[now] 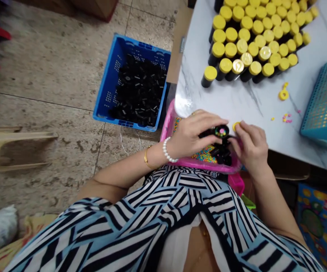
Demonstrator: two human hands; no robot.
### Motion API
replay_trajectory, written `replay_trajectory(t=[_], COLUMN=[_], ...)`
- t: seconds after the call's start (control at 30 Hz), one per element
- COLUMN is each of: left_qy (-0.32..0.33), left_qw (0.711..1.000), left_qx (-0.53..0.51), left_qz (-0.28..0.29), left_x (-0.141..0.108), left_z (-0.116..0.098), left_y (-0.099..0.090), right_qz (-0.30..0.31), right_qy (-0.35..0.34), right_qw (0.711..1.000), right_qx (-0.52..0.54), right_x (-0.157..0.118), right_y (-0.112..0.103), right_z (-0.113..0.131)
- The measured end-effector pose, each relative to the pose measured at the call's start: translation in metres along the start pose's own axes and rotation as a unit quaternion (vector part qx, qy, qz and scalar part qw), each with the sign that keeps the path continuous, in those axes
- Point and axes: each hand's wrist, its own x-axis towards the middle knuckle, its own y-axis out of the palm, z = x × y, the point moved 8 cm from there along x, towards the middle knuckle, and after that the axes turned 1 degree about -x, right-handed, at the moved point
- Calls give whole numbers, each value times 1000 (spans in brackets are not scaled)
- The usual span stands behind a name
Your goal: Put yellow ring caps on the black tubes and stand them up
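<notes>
My left hand (193, 132) is closed around a small black tube (221, 131), its open end turned up toward me with pink and other coloured beads showing inside. Between the fingertips of my right hand (250, 145) is a yellow cap (235, 126), just right of the tube and apart from it. Both hands are over a pink tray (193, 164) at the table's edge. Small multicoloured beads (204, 155) lie in the tray, with several black tubes (222, 153) at its right end, partly hidden by my hands.
Many black tubes with yellow caps (247, 59) stand grouped on the white marbled table (254, 109). Loose yellow rings (284, 94) and scattered beads (287, 118) lie to their right, near a teal basket (322, 98). On the floor, a blue crate (102, 96) holds many black pieces (141, 90).
</notes>
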Motion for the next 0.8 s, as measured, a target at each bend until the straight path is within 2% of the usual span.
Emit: replay_trajectory(t=[0.07,0.17,0.23,0.37,0.43,0.6,0.8], left_qy=[-19,-44,-50,-75,-83,-75,-85], left_qw=[998,995,993,991,990,990,984], left_qx=[46,94,106,114,113,112,146], left_qz=[-31,-9,9,6,12,49,59], left_x=[13,20,20,17,17,18,18], left_z=[11,28,33,34,34,33,38], left_y=[-5,4,11,10,9,11,17], right_qz=[-8,-16,-9,69,75,34,52], right_qy=[34,142,223,333,350,357,357], right_qw=[997,963,916,792,761,747,770], right_qx=[76,226,333,508,541,560,526], right_x=[3,18,29,47,56,66,64], right_y=[-5,-9,-3,28,37,43,42], right_z=[1,-10,-19,-17,-14,-18,-15])
